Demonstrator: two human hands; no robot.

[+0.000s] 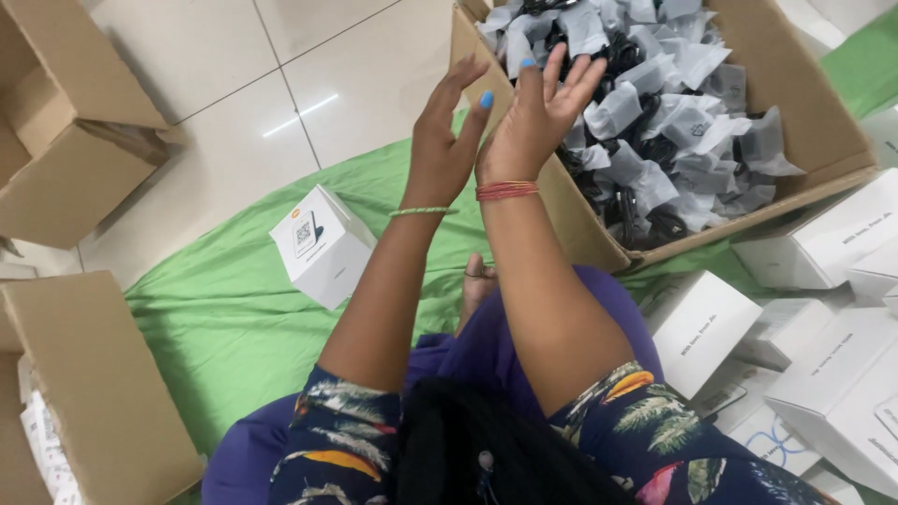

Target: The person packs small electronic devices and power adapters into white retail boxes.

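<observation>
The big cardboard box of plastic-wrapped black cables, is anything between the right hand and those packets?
Nothing visible: the right hand hangs open at the big cardboard box's near wall, its fingers already above the plastic-wrapped black cables.

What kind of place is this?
Probably a small packing workspace on a floor: a large cardboard box full of bagged black cables, white product boxes, and a green cloth spread over tiles.

Matt brown cardboard box (795, 103) holds crinkly glossy plastic packets (655, 103) (cloth sheet (224, 318) beneath looks soft, green).
</observation>
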